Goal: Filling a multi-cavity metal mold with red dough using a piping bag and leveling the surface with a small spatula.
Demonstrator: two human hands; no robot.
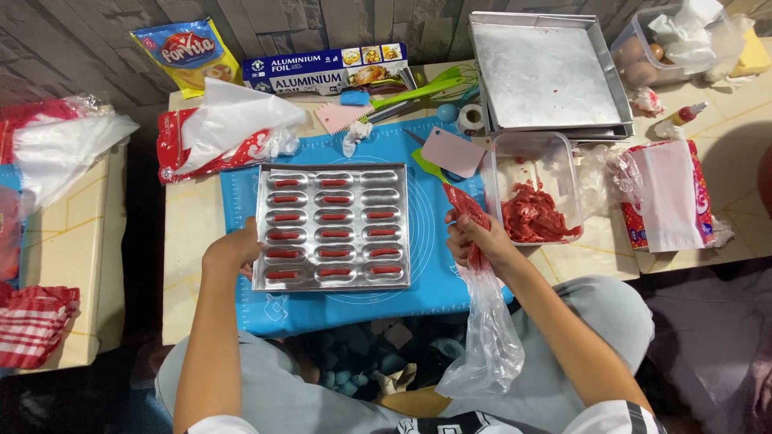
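Head view, looking down on a tiled counter (193, 233) with a blue silicone mat (434, 281) spread at its middle. At far left lie a red checked cloth (32, 321) and a red-and-white plastic bag (56, 145); a second crumpled white-and-red bag (221, 133) rests just beyond the mat's left corner, with a yellow-and-blue packet (186, 55) and a long blue foil box (326, 71) propped against the stone wall behind it. On the mat sits a metal mould tray (334, 227) with three columns of oblong wells, most of them carrying a short red strip of batter. The left hand (233, 249) closes on the tray's left edge, steadying it. Behind the tray lie a pink scraper (453, 151), a green spatula (418, 92) and a small roll of tape (470, 118). The right hand (478, 241), just off the tray's right edge and apart from it, is clenched around a clear piping bag (482, 321) whose red-filled tip (462, 201) points away from the body, the slack empty plastic hanging toward the lap. Immediately right of that hand stands a clear plastic tub (531, 189) holding red batter, and behind it a stack of square metal pans (547, 72). At far right are a red tissue pack (667, 197) and a clear container (667, 44) of eggs and crumpled paper.
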